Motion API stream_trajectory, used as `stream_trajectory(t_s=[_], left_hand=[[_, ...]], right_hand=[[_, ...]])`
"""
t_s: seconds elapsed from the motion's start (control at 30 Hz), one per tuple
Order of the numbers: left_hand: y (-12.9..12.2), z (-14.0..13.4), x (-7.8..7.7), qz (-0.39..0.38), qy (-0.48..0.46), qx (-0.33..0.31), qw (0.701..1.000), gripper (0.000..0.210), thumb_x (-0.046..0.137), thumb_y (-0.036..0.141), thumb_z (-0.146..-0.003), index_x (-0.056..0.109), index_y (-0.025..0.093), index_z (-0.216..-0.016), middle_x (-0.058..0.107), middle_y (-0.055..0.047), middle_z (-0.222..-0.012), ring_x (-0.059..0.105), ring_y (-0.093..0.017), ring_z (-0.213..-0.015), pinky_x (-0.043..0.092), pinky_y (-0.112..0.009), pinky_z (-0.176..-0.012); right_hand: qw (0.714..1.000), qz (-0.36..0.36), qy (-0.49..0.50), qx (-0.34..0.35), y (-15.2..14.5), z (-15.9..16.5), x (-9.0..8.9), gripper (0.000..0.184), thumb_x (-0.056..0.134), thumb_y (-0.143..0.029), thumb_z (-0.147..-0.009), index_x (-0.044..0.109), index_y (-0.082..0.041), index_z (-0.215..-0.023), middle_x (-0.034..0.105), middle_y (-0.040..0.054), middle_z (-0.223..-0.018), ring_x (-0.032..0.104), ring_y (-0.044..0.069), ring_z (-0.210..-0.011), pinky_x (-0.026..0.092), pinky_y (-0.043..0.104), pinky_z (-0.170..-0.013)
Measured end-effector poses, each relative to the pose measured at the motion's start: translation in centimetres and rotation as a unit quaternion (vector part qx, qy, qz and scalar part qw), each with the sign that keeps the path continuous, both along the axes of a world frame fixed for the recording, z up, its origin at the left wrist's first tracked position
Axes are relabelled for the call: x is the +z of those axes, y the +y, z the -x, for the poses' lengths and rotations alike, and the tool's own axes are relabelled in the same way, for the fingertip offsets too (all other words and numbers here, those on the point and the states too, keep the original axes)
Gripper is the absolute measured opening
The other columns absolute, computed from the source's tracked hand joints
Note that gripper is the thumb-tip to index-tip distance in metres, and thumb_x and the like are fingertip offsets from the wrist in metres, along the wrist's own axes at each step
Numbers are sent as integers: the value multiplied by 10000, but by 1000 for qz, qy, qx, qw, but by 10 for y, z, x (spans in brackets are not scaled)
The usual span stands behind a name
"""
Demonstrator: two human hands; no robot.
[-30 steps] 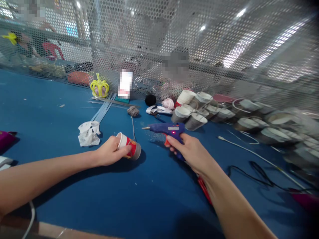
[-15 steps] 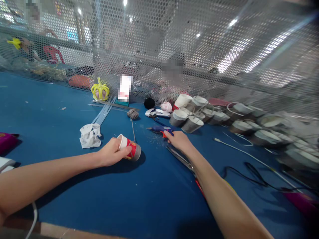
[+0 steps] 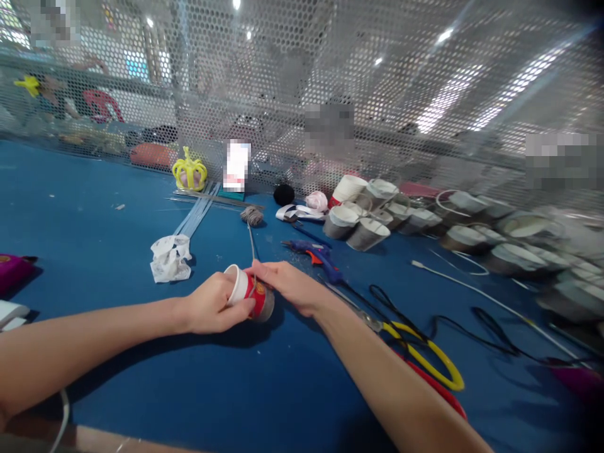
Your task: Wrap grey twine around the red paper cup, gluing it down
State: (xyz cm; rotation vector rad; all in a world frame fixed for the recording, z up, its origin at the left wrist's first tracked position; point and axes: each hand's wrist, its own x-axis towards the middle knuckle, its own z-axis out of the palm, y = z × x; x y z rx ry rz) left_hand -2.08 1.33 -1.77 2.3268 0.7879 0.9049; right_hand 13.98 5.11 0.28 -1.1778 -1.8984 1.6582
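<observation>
My left hand [image 3: 214,305] is closed around a red and white paper cup [image 3: 240,286], which lies tilted with its open rim to the left. Grey yarn is wound around the cup's base. A strand of this yarn [image 3: 251,242] runs from the small grey yarn ball [image 3: 251,216] down to the cup. At the cup's far side, my right hand [image 3: 283,280] pinches the strand, its fingertips partly hidden. Beyond my right hand, a blue glue gun [image 3: 318,251] with an orange trigger rests on the table, nozzle to the left.
Scissors with yellow and red handles [image 3: 425,358] lie beneath my right forearm. Several grey yarn-covered cups [image 3: 368,234] crowd the right. A crumpled white paper [image 3: 170,258], a yellow crown-like piece [image 3: 189,173] and a phone [image 3: 236,167] are farther back, before a perforated metal screen [image 3: 264,82].
My right hand has let go of the glue gun, moved left to the cup and taken hold of the yarn. My left hand and the cup have shifted slightly right and nearer.
</observation>
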Motion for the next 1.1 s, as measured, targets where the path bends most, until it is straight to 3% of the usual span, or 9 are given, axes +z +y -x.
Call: stream_trajectory(t_s=[0.13,0.27,0.4,0.57,0.77,1.1], left_hand=[[-2,-1,1,16,-11,-23,1000,274,395,135,-765,427,143,-493,378,47,-475,330,-69,-452,294,-198,-477],[-3,-2,-2,133,-17,2,991,284,407,212,-770,426,139,-497,361,47,-472,331,-70,-451,282,-198,-457],[-2,-3,-2,334,-92,38,937,276,438,310,-755,464,127,-549,378,48,-491,320,-62,-451,284,-179,-435],[-1,-5,1,434,-153,59,886,219,520,290,-689,518,116,-556,447,45,-489,362,-57,-454,308,-166,-450],[-2,-6,2,471,-171,61,863,160,552,248,-644,549,109,-566,497,39,-494,399,-59,-450,326,-163,-451],[-8,-4,2,441,-169,29,881,182,564,273,-663,559,98,-610,506,29,-509,419,-67,-467,353,-174,-459]], right_hand=[[988,56,132,-61,-6,1,-4,221,648,-328,-658,631,-169,-810,620,0,-756,542,98,-665,412,243,-661],[984,2,146,-106,-9,-3,0,144,650,-299,-651,616,-163,-682,587,-20,-677,510,84,-636,393,230,-653],[977,-86,135,-137,-9,-9,8,139,613,-299,-690,593,-166,-656,582,-22,-654,491,81,-620,381,228,-646],[963,-156,130,-175,-11,-15,18,139,582,-280,-720,559,-170,-639,576,-24,-610,477,80,-568,376,232,-603],[954,-208,98,-190,-12,-16,19,181,559,-309,-732,530,-171,-619,568,-16,-601,497,96,-579,384,244,-599],[950,-241,-1,-197,-8,-17,14,214,506,-335,-757,507,-170,-621,565,-2,-585,464,98,-527,358,235,-523]])
